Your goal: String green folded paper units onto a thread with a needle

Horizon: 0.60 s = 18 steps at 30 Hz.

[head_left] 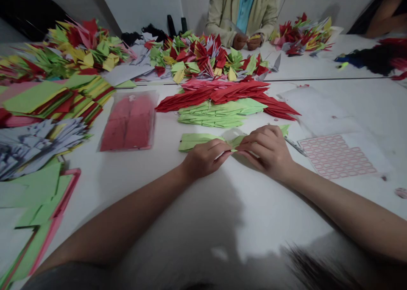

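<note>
left hand (pixel 205 158) and right hand (pixel 265 152) are held close together, palms down, wrists angled inward, with the forearms reaching in from the lower corners of the view. a folded green paper strip (pixel 197 142) is clamped between the fingers of both hands, and its ends are left showing to either side. a scrap of clear plastic (pixel 233 135) is seen at the middle of the strip, just behind the fingers. the strip is kept low over a white table (pixel 241 222) — whether it touches the surface cannot be told.

just beside the right hand, a slim metal tool (pixel 295 146) is laid, and a sheet of pink-outlined labels (pixel 337 156) lies beyond it. directly ahead, a stack of green folded pieces (pixel 219 117) is set against a pile of red folded pieces (pixel 222 96). to the left, red paper in a clear plastic bag (pixel 130 121) is lying flat.

farther out, a heap of multicoloured folded paper (pixel 197 57) is spread across the table, and a co-worker's hands (pixel 248 42) are seen at the far side — a small paper piece held between them.
</note>
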Motion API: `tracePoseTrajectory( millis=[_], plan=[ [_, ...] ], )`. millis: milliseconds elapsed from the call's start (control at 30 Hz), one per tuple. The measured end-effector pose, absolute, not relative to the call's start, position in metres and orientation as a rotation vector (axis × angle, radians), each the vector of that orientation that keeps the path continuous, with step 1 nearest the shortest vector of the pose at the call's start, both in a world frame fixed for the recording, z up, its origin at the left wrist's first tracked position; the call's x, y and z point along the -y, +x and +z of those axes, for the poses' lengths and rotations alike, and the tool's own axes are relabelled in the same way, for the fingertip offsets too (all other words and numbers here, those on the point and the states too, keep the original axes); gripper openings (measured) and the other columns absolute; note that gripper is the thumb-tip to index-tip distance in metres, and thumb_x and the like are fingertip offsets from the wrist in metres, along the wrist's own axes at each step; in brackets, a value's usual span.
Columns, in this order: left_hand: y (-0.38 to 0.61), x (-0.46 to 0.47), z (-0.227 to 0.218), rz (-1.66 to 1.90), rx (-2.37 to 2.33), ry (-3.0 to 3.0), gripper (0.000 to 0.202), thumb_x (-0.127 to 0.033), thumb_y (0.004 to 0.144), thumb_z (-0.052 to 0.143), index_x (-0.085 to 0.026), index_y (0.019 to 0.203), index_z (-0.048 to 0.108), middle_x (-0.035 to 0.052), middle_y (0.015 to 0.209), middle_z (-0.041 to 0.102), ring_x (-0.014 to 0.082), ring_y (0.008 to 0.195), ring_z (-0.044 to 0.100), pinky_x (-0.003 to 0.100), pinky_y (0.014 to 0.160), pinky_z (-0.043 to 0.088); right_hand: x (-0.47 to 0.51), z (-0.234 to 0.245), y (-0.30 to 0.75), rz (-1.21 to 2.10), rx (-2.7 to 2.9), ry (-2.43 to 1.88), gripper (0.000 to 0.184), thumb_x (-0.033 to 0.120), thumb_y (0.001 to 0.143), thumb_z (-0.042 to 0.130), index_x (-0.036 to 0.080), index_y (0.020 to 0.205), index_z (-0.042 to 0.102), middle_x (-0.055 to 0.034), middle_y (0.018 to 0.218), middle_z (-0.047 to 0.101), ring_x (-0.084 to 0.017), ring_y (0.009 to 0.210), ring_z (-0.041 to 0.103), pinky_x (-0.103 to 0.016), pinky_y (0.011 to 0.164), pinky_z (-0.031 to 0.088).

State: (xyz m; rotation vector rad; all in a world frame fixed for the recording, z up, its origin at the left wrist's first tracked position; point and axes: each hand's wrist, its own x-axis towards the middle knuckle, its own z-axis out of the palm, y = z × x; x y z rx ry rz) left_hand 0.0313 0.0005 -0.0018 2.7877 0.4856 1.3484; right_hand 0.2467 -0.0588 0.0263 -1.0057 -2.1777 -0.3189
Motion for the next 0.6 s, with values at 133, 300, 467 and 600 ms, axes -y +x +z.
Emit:
tracePoseTrajectory(
  millis=[133,300,467,600],
  plan=[
    [0.0303,0.0004,-0.0014,1.266,-0.460,2.846,0.012,-0.021,0.089,0.059,-0.017,0.100,0.063,0.0048,0.097,0.072,0.0125,0.085,0.070,0.021,0.076,0.056,0.0590,0.0264,0.2473,-0.319,2.247,-0.956,0.011,0.016,0.090,0.058,0.022,0.099,0.063,-0.0032,0.098,0.071,-0.019,0.088,0.062,-0.041,0.086,0.040],
    [0.0288,0.0026,0.0014,1.280,-0.315,2.826,0.015,-0.013,0.089,0.055,-0.015,0.103,0.060,0.0074,0.101,0.071,0.0129,0.086,0.069,0.022,0.077,0.056,0.0604,0.0307,0.2464,-0.223,2.276,-0.916,0.017,0.010,0.090,0.053,0.020,0.102,0.061,-0.0051,0.102,0.070,-0.019,0.092,0.063,-0.041,0.088,0.040],
    [0.0283,0.0013,0.0012,1.307,-0.290,2.759,0.018,-0.010,0.089,0.052,-0.017,0.105,0.058,0.0069,0.103,0.069,0.0129,0.093,0.068,0.022,0.080,0.056,0.0591,0.0316,0.2479,-0.162,2.227,-0.897,0.017,0.012,0.091,0.053,0.021,0.104,0.060,-0.0049,0.100,0.069,-0.019,0.092,0.063,-0.040,0.085,0.041],
    [0.0302,-0.0004,0.0003,1.277,-0.337,2.752,0.017,-0.015,0.088,0.057,-0.016,0.105,0.058,0.0082,0.100,0.070,0.0160,0.095,0.068,0.026,0.084,0.057,0.0590,0.0291,0.2461,-0.194,2.138,-0.901,0.009,0.017,0.087,0.064,0.021,0.095,0.062,-0.0040,0.090,0.069,-0.018,0.084,0.063,-0.037,0.077,0.042]
  ],
)
